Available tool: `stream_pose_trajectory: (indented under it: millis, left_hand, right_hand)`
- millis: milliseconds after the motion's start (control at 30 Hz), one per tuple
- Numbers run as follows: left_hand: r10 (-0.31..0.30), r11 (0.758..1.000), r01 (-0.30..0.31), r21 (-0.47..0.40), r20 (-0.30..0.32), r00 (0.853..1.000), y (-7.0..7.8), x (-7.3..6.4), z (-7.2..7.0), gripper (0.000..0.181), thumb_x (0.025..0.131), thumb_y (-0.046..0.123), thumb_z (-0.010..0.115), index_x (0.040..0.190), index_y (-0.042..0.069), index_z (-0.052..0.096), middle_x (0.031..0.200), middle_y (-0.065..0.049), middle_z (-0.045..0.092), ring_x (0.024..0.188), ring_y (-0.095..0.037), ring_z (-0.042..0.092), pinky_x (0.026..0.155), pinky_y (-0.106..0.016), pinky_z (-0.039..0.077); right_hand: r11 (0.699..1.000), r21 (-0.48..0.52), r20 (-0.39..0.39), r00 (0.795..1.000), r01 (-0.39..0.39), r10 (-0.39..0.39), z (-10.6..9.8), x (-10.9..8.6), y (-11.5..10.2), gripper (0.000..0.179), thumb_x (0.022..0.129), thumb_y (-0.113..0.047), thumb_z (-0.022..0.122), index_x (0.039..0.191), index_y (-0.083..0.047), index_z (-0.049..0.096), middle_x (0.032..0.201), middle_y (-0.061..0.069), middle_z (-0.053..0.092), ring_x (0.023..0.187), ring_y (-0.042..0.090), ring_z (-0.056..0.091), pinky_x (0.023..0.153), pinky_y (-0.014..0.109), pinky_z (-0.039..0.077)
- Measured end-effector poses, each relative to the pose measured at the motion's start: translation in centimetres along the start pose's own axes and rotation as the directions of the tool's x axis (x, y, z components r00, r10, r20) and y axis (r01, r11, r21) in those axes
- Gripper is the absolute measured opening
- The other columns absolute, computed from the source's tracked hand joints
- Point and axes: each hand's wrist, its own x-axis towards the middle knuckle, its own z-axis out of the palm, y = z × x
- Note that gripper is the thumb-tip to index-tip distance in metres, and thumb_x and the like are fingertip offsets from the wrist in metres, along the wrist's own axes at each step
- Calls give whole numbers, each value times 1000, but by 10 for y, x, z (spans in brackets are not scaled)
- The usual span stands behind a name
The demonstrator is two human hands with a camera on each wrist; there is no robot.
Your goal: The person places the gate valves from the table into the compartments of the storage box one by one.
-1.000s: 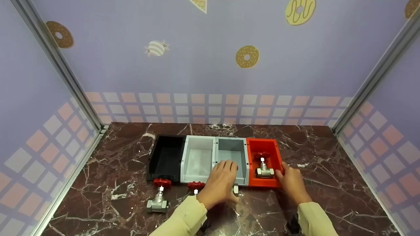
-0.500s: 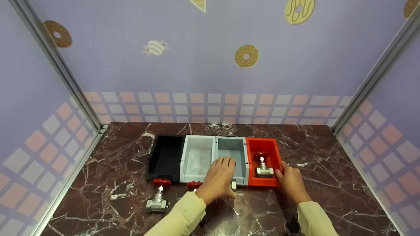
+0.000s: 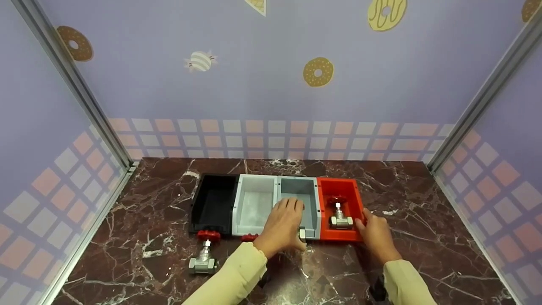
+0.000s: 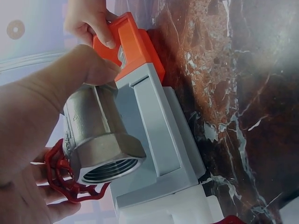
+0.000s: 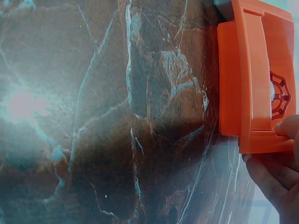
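My left hand (image 3: 283,224) holds a metal valve with a red handwheel over the front of the grey bin (image 3: 298,186). In the left wrist view the valve (image 4: 100,121) has its threaded opening facing the camera, thumb across its body and fingers behind the handwheel. My right hand (image 3: 376,235) pinches the right wall of the red bin (image 3: 342,236), thumb inside and fingers outside. Another valve (image 3: 340,221) lies in that bin. On the tabletop, a further valve (image 3: 203,263) lies in front of the black bin (image 3: 216,199).
Between the black and grey bins stands a white bin (image 3: 256,203), joined in the same row. A red handwheel (image 3: 250,237) shows in front of it, the rest hidden by my left arm. Patterned walls (image 3: 271,84) enclose the marble tabletop (image 3: 161,182).
My left hand has moved slightly forward with the valve, toward the grey bin. The right hand keeps its grip on the red bin.
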Motion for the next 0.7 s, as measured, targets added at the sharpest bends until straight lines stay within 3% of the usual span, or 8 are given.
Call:
stream_pose_trajectory:
  millis: [367,700]
  left_hand:
    - [-20,999,20,-41,-20,1000,-4,7,5,98,41,58,89,117,11,48,116,-5,53,110,-25,52,99,-36,44]
    - [-47,998,46,-35,-39,998,-8,12,9,97,40,57,88,115,12,48,109,-4,50,101,-23,50,94,-35,44]
  right_hand:
    - [1000,12,-16,1000,17,-17,0,-1,1,13,88,-9,65,94,1,60,74,19,67,66,33,63,60,49,50]
    - [1000,12,-18,1000,17,-17,1,-1,1,13,87,-9,65,94,1,60,74,18,66,65,31,61,61,49,50]
